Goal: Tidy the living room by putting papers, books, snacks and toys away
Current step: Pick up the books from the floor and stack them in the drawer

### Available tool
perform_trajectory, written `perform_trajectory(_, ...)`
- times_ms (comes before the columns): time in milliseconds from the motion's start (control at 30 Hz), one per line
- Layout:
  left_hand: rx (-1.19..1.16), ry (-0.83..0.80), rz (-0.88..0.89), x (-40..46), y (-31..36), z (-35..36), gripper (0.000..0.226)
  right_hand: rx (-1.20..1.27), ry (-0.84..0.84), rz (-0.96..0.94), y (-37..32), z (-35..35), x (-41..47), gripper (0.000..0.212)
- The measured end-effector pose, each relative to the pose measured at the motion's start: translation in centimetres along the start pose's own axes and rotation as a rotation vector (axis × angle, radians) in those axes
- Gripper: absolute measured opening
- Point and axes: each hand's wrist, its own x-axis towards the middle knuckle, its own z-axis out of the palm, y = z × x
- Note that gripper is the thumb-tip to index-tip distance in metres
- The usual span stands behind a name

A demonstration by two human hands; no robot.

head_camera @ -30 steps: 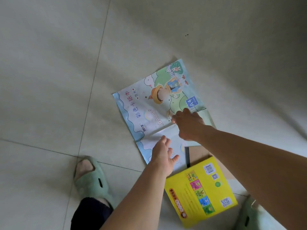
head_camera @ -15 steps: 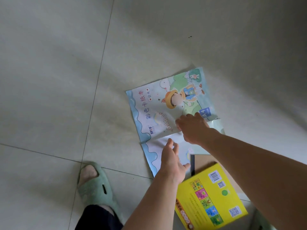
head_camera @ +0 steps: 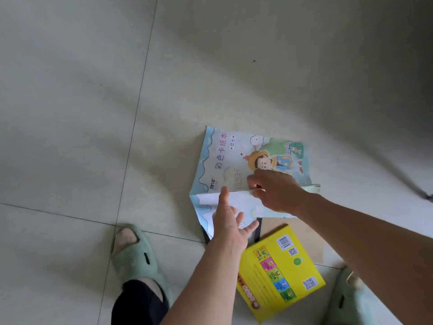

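Light: we record soft, even daylight, moderately bright, source not shown. Shadows: we note broad diffuse bands crossing the tiled floor (head_camera: 93, 113), darkest toward the upper right corner. Glare: faint sheen on the tiles. Sharpness: slight motion blur on the right hand (head_camera: 274, 191). Distortion: wide-angle bending of grout lines near the edges.

I'm looking at a floor (head_camera: 70, 113) of smooth tile with a soft satin sheen. The pastel paper pad (head_camera: 234, 160) has a thin printed cover, lightly glossy and bending. The yellow book (head_camera: 281, 273) shows a slick glossy cover. Beneath it, matt brown cardboard (head_camera: 302, 238). My slippers (head_camera: 133, 256) look like matt, soft foam.
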Motion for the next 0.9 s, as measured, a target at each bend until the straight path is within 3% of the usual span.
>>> perform_trajectory(133, -0.078, -0.039, 0.012, -3.5, 1.1, 2.3, 0.067, 0.094, 0.208, -0.083, -1.7, -3.1, -2.4, 0.007)
perform_trajectory(300, -0.106, -0.172, 0.133, -6.3, 2.7, 4.8, 0.041, 0.148, 0.413, -0.147, -3.8, -5.7, -3.7, 0.006)
perform_trajectory(400, -0.037, -0.088, 0.355, -6.9, 3.0, 5.4, 0.04, 0.142, 0.518, -0.213, -4.6, -6.0, -4.6, 0.002)
perform_trajectory(500, 0.111, -0.042, 0.621, -6.3, 3.2, 4.5, 0.03, 0.177, 0.593, -0.206, -4.5, -5.4, -5.5, 0.025)
perform_trajectory(633, 0.384, 0.006, 0.907, -5.6, 4.4, 2.0, 0.029, 0.294, 0.801, 0.11, -1.6, -2.3, -7.3, 0.028)
perform_trajectory(733, 0.493, 0.033, 0.998, -4.0, 4.9, -0.4, 0.021, 0.38, 0.642, 0.475, 1.3, 2.0, -8.9, 0.016)
perform_trajectory(833, 0.583, 0.039, 0.991, -1.9, 4.9, -2.8, 0.011, 0.345, 0.233, 0.708, 2.9, 7.0, -10.7, 0.039)
perform_trajectory(900, 0.639, 0.042, 0.999, -0.5, 4.7, -4.1, 0.017, 0.341, 0.102, 0.794, 3.0, 10.0, -11.6, 0.056)
